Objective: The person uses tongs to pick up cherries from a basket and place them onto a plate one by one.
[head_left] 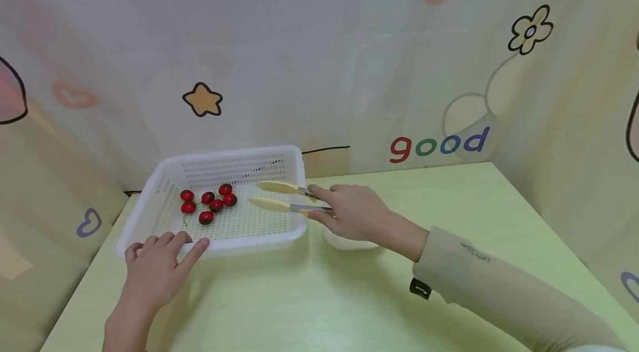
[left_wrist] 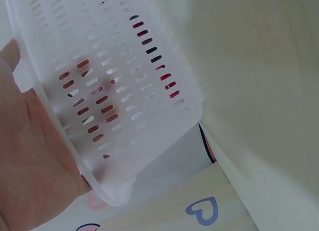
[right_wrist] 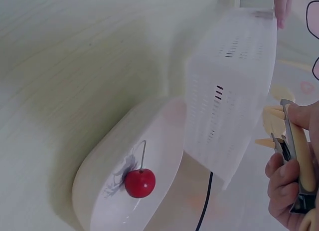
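A white plastic basket with slotted walls stands on the left of the table. Several red cherries, some with stems, lie inside it toward the left. My left hand grips its front rim near the left corner, fingers over the edge. In the right wrist view, the fingers of my right hand wrap the handles of a pair of tongs with cream-coloured tips. Those tips are spread apart over the basket's right side, with nothing between them. Below my right hand is a white bowl, holding one stemmed cherry.
Both containers stand on a pale green-yellow table. Behind it and at both sides hangs a printed curtain with stars, hearts and the word "good". The basket's back is close to this curtain. My right forearm crosses above the table's right half.
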`<state>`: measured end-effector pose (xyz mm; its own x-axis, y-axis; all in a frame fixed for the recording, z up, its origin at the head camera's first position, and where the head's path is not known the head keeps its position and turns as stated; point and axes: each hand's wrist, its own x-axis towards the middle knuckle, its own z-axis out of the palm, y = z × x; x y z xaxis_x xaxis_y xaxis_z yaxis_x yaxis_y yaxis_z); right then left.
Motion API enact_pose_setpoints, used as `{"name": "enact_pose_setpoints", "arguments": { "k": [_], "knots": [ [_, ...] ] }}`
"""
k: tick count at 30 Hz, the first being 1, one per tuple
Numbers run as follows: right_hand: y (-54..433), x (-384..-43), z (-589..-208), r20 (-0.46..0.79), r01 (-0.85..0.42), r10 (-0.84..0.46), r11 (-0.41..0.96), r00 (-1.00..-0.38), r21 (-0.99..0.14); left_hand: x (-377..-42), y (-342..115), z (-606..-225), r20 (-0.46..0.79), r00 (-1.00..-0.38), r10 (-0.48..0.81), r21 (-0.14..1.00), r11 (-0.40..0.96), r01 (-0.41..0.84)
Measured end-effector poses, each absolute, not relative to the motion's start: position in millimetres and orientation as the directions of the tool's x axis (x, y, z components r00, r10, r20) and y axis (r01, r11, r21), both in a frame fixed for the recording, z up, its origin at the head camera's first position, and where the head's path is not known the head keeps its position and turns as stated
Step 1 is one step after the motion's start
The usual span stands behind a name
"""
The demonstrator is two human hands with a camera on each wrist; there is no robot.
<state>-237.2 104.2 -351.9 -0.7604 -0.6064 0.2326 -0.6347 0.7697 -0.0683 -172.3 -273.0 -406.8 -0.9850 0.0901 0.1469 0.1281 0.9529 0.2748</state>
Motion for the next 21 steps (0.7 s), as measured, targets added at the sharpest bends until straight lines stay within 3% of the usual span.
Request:
{"name": "enact_pose_setpoints", "arguments": {
  "k": [21],
  "knots": [
    [53, -257, -350, 0.171, -0.644, -0.623, 0.755, -0.763, -0.12, -173, -272, -407, 0.171, -0.982, 0.074, 0.283, 0.951, 0.121]
  ]
}}
